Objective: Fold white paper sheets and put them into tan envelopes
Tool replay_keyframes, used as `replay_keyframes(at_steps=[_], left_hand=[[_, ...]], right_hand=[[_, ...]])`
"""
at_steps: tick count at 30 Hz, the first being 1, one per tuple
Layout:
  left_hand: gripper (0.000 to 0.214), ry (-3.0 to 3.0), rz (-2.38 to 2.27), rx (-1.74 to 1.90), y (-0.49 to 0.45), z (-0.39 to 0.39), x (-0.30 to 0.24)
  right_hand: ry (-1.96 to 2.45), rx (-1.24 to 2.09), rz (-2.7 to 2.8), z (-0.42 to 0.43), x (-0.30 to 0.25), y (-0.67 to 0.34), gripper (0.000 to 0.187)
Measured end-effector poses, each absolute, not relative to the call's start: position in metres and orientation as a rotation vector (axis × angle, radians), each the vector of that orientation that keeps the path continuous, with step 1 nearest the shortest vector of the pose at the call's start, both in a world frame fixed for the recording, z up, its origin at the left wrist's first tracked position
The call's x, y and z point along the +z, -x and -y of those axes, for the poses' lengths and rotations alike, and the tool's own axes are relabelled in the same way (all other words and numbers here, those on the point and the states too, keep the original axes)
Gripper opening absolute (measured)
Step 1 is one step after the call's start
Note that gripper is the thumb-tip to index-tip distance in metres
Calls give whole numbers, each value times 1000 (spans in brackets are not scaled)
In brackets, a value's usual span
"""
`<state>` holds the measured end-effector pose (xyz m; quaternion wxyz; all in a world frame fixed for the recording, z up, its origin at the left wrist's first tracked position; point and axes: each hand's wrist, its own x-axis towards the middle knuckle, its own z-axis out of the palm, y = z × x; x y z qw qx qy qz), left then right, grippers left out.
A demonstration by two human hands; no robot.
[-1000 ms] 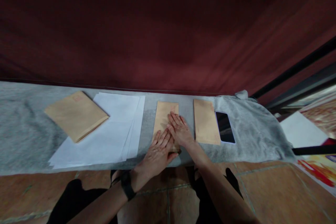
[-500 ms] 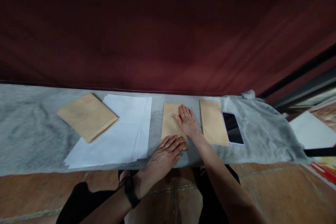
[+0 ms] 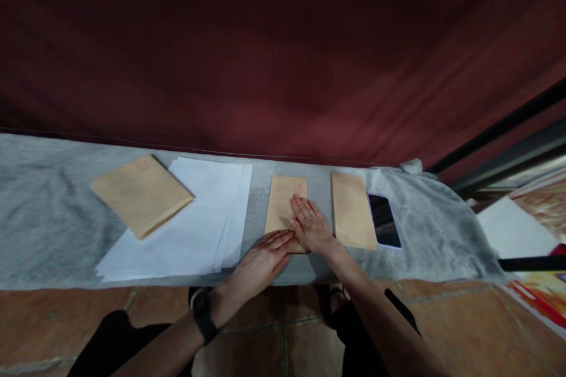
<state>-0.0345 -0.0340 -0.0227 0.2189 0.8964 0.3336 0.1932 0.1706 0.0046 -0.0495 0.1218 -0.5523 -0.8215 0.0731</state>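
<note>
A brown paper envelope [image 3: 283, 200] lies flat on the grey cloth in front of me, a faint red print at its upper right. Across its lower left part rests my left hand [image 3: 267, 256], fingers stretched out over the near edge. My right hand [image 3: 311, 225] lies flat on the envelope's right side, with fingers pointing up and to the left. Both hands are open and press on the paper, hiding much of its lower half. Just right of my right hand is another brown envelope [image 3: 352, 210].
White paper sheets [image 3: 190, 230] lie to the left, partly under a stack of brown envelopes [image 3: 141, 194]. A phone [image 3: 384, 220] lies beside the right envelope. Behind the grey cloth [image 3: 39, 218] hangs a dark red curtain [image 3: 274, 70]. A black bar [image 3: 530, 264] stands at the far right.
My right hand has slid down the envelope toward my left hand, uncovering the red print at the top. My left hand stays at the near edge. The view has shifted slightly.
</note>
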Motion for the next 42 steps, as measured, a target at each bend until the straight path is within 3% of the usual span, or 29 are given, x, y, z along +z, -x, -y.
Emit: replay_keyframes(at_steps=[5,9,15,26,42], left_hand=[[30,-2261,-1052,653,37,17,-18],[37,-2353,-1198,688,31,-8,-24],[46,-2717,-1324,437,16,-42,-43],[48,-2761,-1252,469,-18,-65,-46],[49,-2746,-1005,301,-11,-44,-37]], right_hand=[[1476,281,2465,16,-44,-173,58],[1381,387,2551,31,-39,-174,60],[1256,621,2603,42,-27,-179,69],[1048,966,2288,50,-20,-181,31],[942,1003,2107,44,-24,-181,16]])
